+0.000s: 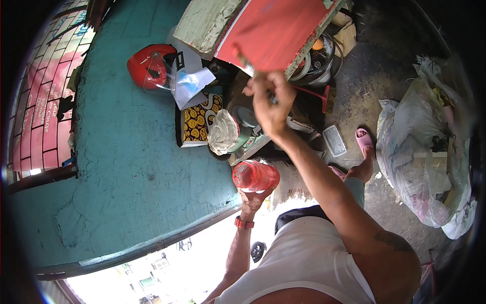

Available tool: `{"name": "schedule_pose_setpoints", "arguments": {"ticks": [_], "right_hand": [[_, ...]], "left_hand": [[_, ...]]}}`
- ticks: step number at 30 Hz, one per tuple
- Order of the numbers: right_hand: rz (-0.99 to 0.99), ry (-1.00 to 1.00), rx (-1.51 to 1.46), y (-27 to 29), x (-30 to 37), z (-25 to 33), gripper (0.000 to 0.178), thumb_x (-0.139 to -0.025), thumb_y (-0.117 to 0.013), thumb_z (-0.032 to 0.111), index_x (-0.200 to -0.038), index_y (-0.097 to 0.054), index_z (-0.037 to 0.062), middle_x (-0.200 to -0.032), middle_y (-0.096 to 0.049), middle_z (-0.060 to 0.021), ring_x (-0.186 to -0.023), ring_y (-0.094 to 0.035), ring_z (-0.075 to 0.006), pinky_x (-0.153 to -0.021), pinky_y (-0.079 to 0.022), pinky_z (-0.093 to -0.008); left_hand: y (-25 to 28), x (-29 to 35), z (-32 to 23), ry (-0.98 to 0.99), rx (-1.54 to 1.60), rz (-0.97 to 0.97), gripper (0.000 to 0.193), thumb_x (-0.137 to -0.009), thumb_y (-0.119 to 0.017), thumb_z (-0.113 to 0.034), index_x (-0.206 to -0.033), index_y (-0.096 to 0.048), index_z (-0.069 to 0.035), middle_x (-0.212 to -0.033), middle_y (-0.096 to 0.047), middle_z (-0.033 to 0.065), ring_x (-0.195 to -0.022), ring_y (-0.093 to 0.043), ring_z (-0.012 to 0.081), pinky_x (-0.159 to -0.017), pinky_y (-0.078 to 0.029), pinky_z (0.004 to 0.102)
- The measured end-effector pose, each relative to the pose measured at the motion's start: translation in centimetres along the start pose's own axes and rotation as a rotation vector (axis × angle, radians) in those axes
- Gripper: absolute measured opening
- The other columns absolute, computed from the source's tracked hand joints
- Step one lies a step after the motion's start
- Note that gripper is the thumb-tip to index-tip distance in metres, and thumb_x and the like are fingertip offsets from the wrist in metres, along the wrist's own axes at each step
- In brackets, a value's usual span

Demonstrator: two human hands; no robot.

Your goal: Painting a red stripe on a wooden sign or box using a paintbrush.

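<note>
My right hand (273,101), blurred a little, is closed round a paintbrush (246,65) with a pale metal band and reddish bristles. Its tip is over the lower left part of a red-painted board (286,30); I cannot tell whether it touches. Lower down, my left hand (251,198) grips a clear plastic jar (264,177) from below. Red paint coats the jar's wall, and its round mouth faces up and left. An orange-red band (244,222) circles my left wrist.
Left of the board are a red helmet (149,66), white papers (192,83) and a yellow patterned box (200,120) by the teal wall (121,167). Right are a cluttered bucket (321,66), a clear tray (334,141) and big plastic sacks (415,147). A foot in a pink slipper (363,138) shows.
</note>
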State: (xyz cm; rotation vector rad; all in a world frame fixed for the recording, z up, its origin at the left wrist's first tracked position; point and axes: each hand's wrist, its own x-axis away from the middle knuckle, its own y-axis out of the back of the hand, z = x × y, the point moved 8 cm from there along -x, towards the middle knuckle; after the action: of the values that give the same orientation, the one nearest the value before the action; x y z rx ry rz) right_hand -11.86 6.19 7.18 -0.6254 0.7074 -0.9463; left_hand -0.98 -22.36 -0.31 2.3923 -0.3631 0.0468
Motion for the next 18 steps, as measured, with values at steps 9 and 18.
{"name": "schedule_pose_setpoints", "arguments": {"ticks": [9, 18], "right_hand": [[0.144, 0.077, 0.178, -2.2, 1.3, -0.8, 0.009, -0.086, -0.063, -0.003, -0.084, -0.056, 0.0015, -0.066, -0.061, -0.0033, -0.059, -0.061, -0.0105, -0.054, -0.048, -0.0260], [-0.132, 0.011, 0.109, 2.1, -4.4, -1.4, 0.009, -0.092, -0.061, 0.003, -0.086, -0.056, -0.0019, -0.063, -0.062, -0.0037, -0.056, -0.060, -0.0070, -0.050, -0.050, -0.0244]], "left_hand": [[-0.6, -0.2, 0.2, -0.065, -0.018, 0.012, 0.080, -0.061, -0.092, -0.013, -0.129, -0.050, -0.005, -0.122, -0.060, 0.0100, -0.109, -0.060, 0.0229, -0.094, -0.053, 0.0384], [-0.4, -0.5, -0.2, -0.069, -0.004, 0.004, 0.082, -0.061, -0.093, -0.014, -0.129, -0.050, -0.005, -0.123, -0.059, 0.0098, -0.110, -0.060, 0.0225, -0.093, -0.054, 0.0383]]}}
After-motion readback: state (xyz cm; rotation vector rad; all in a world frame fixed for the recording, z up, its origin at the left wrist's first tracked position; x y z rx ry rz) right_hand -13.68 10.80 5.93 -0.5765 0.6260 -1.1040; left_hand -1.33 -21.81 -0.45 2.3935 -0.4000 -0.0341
